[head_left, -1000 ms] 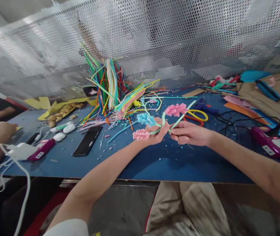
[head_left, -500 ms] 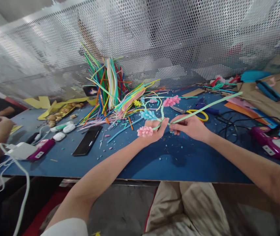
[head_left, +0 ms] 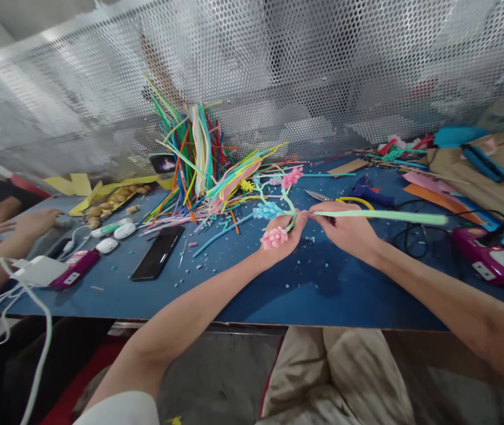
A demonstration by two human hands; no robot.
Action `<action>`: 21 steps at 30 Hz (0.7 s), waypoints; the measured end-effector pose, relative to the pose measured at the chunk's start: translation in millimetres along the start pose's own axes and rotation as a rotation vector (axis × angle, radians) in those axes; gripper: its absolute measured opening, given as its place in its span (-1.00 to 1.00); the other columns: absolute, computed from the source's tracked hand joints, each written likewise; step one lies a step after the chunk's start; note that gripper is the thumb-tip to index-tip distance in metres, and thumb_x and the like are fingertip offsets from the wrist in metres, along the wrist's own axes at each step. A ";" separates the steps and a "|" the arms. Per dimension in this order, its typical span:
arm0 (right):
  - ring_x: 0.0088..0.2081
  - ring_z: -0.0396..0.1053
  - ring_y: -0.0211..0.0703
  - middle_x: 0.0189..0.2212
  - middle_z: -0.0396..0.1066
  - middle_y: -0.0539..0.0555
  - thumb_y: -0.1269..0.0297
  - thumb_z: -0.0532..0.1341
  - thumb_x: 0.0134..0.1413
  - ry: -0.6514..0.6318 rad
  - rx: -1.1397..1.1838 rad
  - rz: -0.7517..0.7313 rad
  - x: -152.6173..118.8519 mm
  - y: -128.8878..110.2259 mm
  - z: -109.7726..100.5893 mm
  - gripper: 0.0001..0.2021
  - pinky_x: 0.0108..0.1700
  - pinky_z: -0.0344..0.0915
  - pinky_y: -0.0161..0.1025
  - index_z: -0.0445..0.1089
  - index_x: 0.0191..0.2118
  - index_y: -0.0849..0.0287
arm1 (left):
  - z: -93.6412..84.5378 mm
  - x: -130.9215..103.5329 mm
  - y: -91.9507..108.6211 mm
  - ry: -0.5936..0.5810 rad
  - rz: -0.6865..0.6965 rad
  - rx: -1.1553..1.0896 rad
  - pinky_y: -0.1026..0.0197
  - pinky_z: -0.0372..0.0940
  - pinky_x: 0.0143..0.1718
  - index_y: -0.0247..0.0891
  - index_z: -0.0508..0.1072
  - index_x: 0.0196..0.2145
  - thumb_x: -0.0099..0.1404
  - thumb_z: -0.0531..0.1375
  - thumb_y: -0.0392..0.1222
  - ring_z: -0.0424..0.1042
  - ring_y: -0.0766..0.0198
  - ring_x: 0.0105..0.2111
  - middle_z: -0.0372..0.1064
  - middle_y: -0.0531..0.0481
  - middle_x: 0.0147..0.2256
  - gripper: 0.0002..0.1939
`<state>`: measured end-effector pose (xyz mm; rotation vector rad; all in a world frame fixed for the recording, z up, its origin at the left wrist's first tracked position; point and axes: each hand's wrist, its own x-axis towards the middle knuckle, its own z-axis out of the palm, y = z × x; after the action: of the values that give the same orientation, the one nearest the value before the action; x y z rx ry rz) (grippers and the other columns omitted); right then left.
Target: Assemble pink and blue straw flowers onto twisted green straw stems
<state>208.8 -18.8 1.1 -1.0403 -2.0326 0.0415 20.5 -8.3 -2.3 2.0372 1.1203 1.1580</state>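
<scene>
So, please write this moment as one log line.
left hand: holds flower sprig | right hand: pinches pale green stem | on table: scissors, black phone

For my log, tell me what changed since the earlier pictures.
The green pipe cleaner in the right hand swung down from slanting upward to nearly level, pointing right. The upper pink flower above the left hand shifted left and up. A co-worker's hand reached further right. Both hands kept hold; the phone stayed put.
</scene>
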 end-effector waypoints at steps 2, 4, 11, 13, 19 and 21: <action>-0.23 0.53 -0.06 -0.24 0.61 0.07 0.26 0.18 0.30 0.039 0.093 0.045 1.4 2.3 -0.8 -0.82 -0.16 0.37 -0.15 0.55 -0.21 0.11 | -2.1 1.7 -1.6 -0.059 0.044 0.073 0.20 0.20 -0.34 -0.22 0.45 -0.41 0.38 0.16 0.17 0.28 0.32 -0.48 0.32 0.06 -0.50 -0.59; -0.33 0.50 -0.10 -0.32 0.60 0.06 0.24 0.21 0.26 0.073 0.163 0.114 2.8 3.6 -2.6 -0.83 -0.27 0.35 -0.18 0.56 -0.25 0.12 | -4.1 5.2 -4.9 -0.098 0.033 0.077 0.20 0.24 -0.29 -0.23 0.49 -0.30 0.38 0.16 0.15 0.35 0.28 -0.39 0.41 0.01 -0.40 -0.63; -0.42 0.38 -0.19 -0.36 0.55 0.09 0.11 0.26 0.19 -0.003 0.502 0.275 7.0 -1.2 -12.3 -0.71 -0.41 0.22 -0.22 0.53 -0.45 0.16 | -9.7 12.7 -13.9 -0.199 -0.008 -0.337 0.18 0.30 -0.11 -0.24 0.51 0.03 0.31 0.26 0.11 0.43 0.23 -0.21 0.50 -0.07 -0.18 -0.55; -0.48 0.29 -0.26 -0.42 0.51 0.06 0.09 0.28 0.17 -0.104 0.675 0.328 7.0 -1.3 -12.7 -0.72 -0.46 0.16 -0.24 0.53 -0.45 0.16 | -9.1 11.1 -15.5 -0.219 -0.025 -0.461 0.22 0.29 -0.20 -0.24 0.55 -0.02 0.30 0.27 0.12 0.41 0.30 -0.30 0.50 -0.05 -0.22 -0.56; -0.55 0.11 -0.38 -0.50 0.39 0.01 0.10 0.36 0.09 -0.343 1.119 0.529 4.5 1.0 -8.0 -0.74 -0.52 -0.02 -0.29 0.49 -0.40 0.22 | -1.5 6.0 -18.2 -0.255 -0.117 -0.717 0.28 0.17 -0.40 -0.25 0.59 -0.14 0.23 0.35 0.08 0.30 0.41 -0.47 0.46 0.01 -0.40 -0.63; -0.55 0.10 -0.39 -0.51 0.36 0.01 0.10 0.37 0.10 -0.408 1.231 0.575 3.6 1.4 -8.0 -0.73 -0.53 -0.05 -0.30 0.47 -0.39 0.24 | 0.4 4.4 -16.1 -0.257 -0.116 -0.732 0.29 0.14 -0.43 -0.27 0.60 -0.23 0.23 0.36 0.08 0.28 0.43 -0.50 0.43 0.03 -0.45 -0.66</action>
<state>214.1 -17.9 8.2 -0.7358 -1.4550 1.6679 15.7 3.6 -12.9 1.4695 0.5574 1.0116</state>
